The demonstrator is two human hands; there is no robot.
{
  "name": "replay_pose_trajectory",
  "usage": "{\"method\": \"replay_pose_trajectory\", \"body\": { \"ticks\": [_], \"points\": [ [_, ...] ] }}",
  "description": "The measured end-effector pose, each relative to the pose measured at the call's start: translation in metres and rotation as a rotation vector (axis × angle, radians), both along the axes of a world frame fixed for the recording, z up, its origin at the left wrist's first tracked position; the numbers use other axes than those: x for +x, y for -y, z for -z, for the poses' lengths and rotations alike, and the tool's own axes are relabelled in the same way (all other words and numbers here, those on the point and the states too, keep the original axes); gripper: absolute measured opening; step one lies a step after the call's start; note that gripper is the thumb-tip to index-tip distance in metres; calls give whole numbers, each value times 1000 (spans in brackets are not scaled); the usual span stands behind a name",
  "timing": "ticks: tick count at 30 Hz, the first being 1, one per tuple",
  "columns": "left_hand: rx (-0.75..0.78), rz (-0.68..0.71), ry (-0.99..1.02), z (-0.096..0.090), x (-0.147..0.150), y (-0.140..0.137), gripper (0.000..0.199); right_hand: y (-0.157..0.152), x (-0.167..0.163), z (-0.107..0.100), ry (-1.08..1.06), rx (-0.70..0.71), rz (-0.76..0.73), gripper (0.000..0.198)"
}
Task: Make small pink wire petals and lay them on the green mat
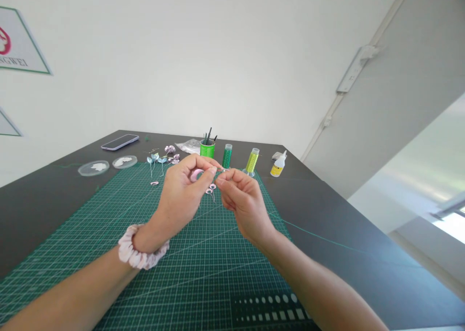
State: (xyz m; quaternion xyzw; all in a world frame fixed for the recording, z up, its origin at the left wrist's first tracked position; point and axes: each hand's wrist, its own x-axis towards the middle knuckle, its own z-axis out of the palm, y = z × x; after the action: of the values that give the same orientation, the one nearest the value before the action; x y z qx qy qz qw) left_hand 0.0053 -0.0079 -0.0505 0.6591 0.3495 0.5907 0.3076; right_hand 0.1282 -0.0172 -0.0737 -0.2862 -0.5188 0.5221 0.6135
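Note:
My left hand [181, 191], with a pale scrunchie round its wrist, is closed in a pinch on a pink petal [196, 175] that shows between thumb and forefinger. Against its fingertips, my right hand [246, 199] is closed too, thumb pressed to forefinger. What the right fingers grip is too small to make out. Just beyond the hands, small pink petals on thin wires [211, 189] lie on the green cutting mat [174, 277]. A green thread [323, 237] trails from the mat to the right across the dark table.
Behind the hands stand a green cup of tools [207, 150], a dark green thread spool [227, 156], a yellow-green spool [252, 161] and a glue bottle [278, 166]. Wired blue flowers [156, 159], clear dishes [93, 168] and a phone [120, 142] lie left.

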Motion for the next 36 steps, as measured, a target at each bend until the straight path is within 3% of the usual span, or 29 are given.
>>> {"method": "replay_pose_trajectory", "body": {
  "ticks": [11,17,21,29,36],
  "points": [
    [106,-95,-84,-1,0,3,13,12,0,-2,260,234,269,17],
    [202,-145,-161,3,0,2,14,14,9,-1,578,576,506,16],
    [278,-127,-195,7,-1,-1,12,12,16,-9,655,693,613,15],
    [305,-60,-250,10,-1,-3,12,4,26,-18,663,644,612,14],
    [336,-24,-248,9,0,-2,13,-5,30,-22,565,462,491,14]
  ]
}}
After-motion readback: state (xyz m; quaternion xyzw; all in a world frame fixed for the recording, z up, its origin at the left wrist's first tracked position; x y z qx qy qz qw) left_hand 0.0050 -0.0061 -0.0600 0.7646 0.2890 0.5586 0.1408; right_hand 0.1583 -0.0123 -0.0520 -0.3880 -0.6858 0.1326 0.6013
